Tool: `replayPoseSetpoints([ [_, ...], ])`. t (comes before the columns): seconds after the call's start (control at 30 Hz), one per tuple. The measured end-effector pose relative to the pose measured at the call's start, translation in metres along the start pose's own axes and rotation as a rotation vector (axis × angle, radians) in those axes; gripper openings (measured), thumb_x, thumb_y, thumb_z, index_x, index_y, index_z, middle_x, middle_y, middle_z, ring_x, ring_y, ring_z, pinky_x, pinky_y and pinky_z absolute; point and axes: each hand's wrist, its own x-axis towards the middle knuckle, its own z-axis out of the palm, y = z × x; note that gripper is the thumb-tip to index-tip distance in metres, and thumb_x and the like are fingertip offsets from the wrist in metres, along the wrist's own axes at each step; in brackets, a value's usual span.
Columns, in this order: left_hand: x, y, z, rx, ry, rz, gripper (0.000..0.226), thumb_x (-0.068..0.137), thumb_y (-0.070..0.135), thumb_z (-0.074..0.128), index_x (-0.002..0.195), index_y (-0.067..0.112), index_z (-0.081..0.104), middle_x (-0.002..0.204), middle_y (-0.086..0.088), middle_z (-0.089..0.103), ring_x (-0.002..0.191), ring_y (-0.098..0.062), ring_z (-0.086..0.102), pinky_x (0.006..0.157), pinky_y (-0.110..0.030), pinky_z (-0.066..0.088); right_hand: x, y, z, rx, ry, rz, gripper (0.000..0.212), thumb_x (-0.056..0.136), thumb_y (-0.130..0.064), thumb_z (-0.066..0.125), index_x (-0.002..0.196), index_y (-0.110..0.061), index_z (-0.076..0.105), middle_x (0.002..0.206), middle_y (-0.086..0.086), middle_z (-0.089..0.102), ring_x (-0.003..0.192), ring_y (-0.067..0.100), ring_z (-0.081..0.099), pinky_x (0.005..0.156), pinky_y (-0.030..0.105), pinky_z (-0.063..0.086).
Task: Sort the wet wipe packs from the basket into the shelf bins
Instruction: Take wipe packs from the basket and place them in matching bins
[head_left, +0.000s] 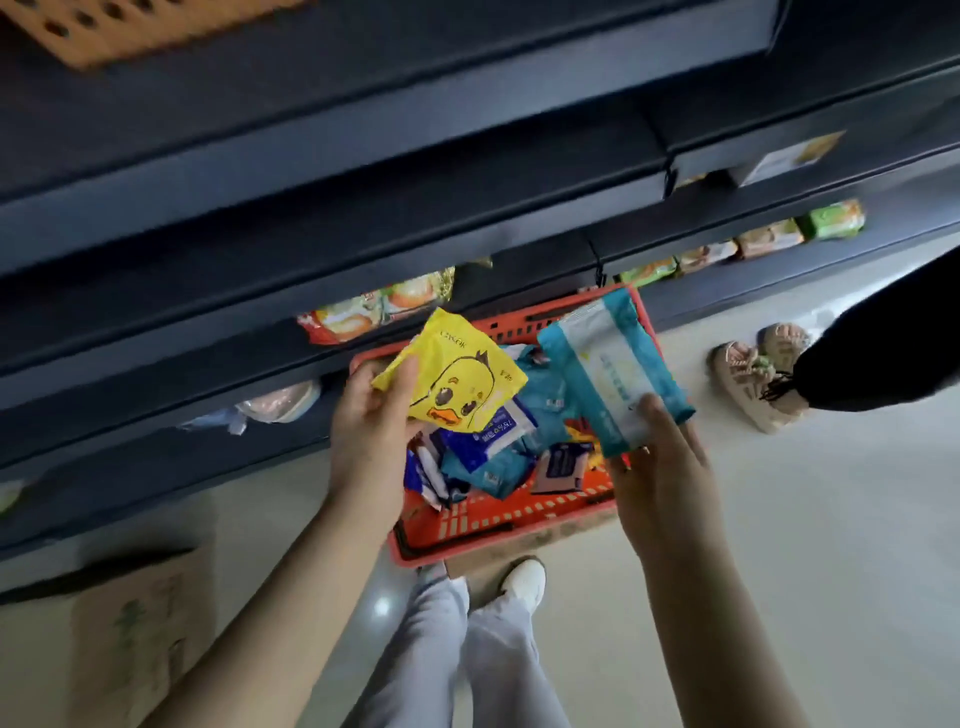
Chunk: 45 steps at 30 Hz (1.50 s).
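Note:
An orange-red basket stands on the floor below me, with several teal, blue and white wet wipe packs piled inside. My left hand grips a yellow pack with a cartoon duck, held above the basket's left side. My right hand holds a long teal and white pack above the basket's right side. The dark shelf unit rises directly behind the basket; its tiers are blurred and their bins are hard to make out.
Snack packets lie on a lower shelf behind the basket, with more green and orange packets to the right. A cardboard box sits at the lower left. Another person's feet in sandals stand at the right. My own legs are below.

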Motion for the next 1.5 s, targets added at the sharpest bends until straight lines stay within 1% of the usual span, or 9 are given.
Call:
replayPoseSetpoints([
  [0.13, -0.069, 0.077, -0.021, -0.245, 0.099, -0.131, 0.019, 0.095, 0.032, 0.056, 0.11, 0.019, 0.06, 0.101, -0.004, 0.075, 0.09, -0.021, 0.073, 0.073, -0.036, 0.056, -0.08, -0.063, 0.012, 0.289, -0.136, -0.064, 0.016, 0.092, -0.022, 0.064, 0.106, -0.014, 0.065, 0.122, 0.019, 0.065, 0.103, 0.023, 0.067, 0.089, 0.037, 0.054],
  [0.2, -0.095, 0.104, -0.037, -0.364, 0.127, -0.156, 0.027, 0.095, 0.031, 0.056, 0.118, 0.017, 0.059, 0.105, -0.005, 0.074, 0.092, -0.021, 0.073, 0.072, -0.037, 0.055, -0.111, -0.088, 0.024, 0.337, -0.267, -0.044, 0.019, 0.091, -0.007, 0.06, 0.109, -0.006, 0.062, 0.112, 0.016, 0.069, 0.091, 0.021, 0.07, 0.079, 0.031, 0.057],
  [0.3, -0.122, 0.139, -0.058, -0.424, 0.143, -0.118, 0.027, 0.095, 0.028, 0.057, 0.118, 0.015, 0.059, 0.102, -0.005, 0.075, 0.091, -0.022, 0.073, 0.073, -0.038, 0.052, -0.15, -0.118, 0.044, 0.342, -0.464, -0.087, 0.028, 0.08, -0.001, 0.061, 0.108, -0.007, 0.063, 0.101, 0.01, 0.073, 0.086, 0.018, 0.071, 0.073, 0.025, 0.059],
  [0.43, -0.131, 0.189, -0.084, -0.403, 0.167, 0.005, 0.008, 0.095, 0.026, 0.059, 0.096, 0.019, 0.061, 0.083, 0.001, 0.076, 0.08, -0.018, 0.074, 0.072, -0.038, 0.053, -0.188, -0.151, 0.082, 0.291, -0.666, -0.126, 0.03, 0.08, 0.0, 0.059, 0.11, -0.008, 0.062, 0.112, 0.011, 0.071, 0.1, 0.021, 0.069, 0.079, 0.027, 0.057],
  [0.57, -0.121, 0.243, -0.126, -0.397, 0.152, 0.099, 0.01, 0.094, 0.026, 0.061, 0.099, 0.017, 0.063, 0.088, -0.001, 0.077, 0.084, -0.02, 0.073, 0.074, -0.037, 0.055, -0.212, -0.165, 0.136, 0.312, -0.757, -0.168, 0.036, 0.081, 0.005, 0.059, 0.115, -0.009, 0.057, 0.118, 0.012, 0.066, 0.107, 0.023, 0.065, 0.084, 0.029, 0.056],
  [0.83, -0.076, 0.317, -0.23, -0.504, 0.052, 0.107, 0.022, 0.095, 0.026, 0.06, 0.115, 0.016, 0.063, 0.103, -0.006, 0.075, 0.091, -0.021, 0.073, 0.078, -0.039, 0.055, -0.236, -0.162, 0.26, 0.374, -0.553, -0.208, 0.041, 0.09, -0.029, 0.061, 0.129, -0.017, 0.056, 0.126, 0.007, 0.065, 0.114, 0.02, 0.064, 0.087, 0.032, 0.053],
  [1.0, -0.047, 0.338, -0.263, -0.611, -0.035, 0.031, 0.026, 0.097, 0.026, 0.057, 0.12, 0.014, 0.06, 0.106, -0.008, 0.074, 0.092, -0.022, 0.073, 0.075, -0.037, 0.055, -0.237, -0.172, 0.295, 0.263, -0.383, -0.386, 0.038, 0.088, -0.012, 0.066, 0.124, -0.009, 0.058, 0.118, 0.013, 0.068, 0.106, 0.031, 0.066, 0.087, 0.049, 0.055],
  [1.17, -0.009, 0.357, -0.266, -0.63, -0.054, 0.019, 0.026, 0.096, 0.025, 0.057, 0.119, 0.013, 0.06, 0.108, -0.009, 0.073, 0.092, -0.022, 0.073, 0.07, -0.036, 0.056, -0.223, -0.212, 0.323, 0.166, -0.243, -0.49, 0.024, 0.086, -0.003, 0.067, 0.11, -0.006, 0.064, 0.1, 0.008, 0.072, 0.088, 0.024, 0.071, 0.065, 0.035, 0.058],
  [1.5, 0.097, 0.399, -0.245, -0.614, -0.02, 0.029, 0.033, 0.096, 0.02, 0.056, 0.128, 0.012, 0.055, 0.116, -0.01, 0.071, 0.103, -0.025, 0.07, 0.085, -0.041, 0.054, -0.113, -0.292, 0.399, 0.046, -0.192, -0.391, 0.014, 0.082, -0.009, 0.074, 0.093, -0.008, 0.066, 0.092, 0.012, 0.073, 0.071, 0.018, 0.073, 0.063, 0.032, 0.059],
])
